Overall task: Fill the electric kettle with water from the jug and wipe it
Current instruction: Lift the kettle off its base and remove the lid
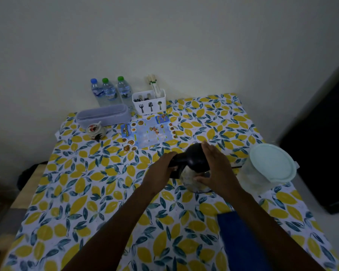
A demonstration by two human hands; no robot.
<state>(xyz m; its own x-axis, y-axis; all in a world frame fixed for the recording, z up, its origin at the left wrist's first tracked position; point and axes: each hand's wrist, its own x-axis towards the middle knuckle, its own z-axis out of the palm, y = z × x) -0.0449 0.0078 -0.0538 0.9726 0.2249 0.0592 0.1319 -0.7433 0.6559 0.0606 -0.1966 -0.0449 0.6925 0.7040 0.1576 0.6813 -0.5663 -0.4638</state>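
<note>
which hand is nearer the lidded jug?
Right. The right hand rests on the kettle on the side facing the jug; the left hand grips the kettle's handle on the far side.

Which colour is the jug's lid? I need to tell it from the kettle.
Pale mint green; the jug's lid shows best in the head view, right of the black-lidded kettle.

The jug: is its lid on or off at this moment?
On. The pale lid covers the whole top of the jug, which stands upright on the table beside the kettle.
</note>
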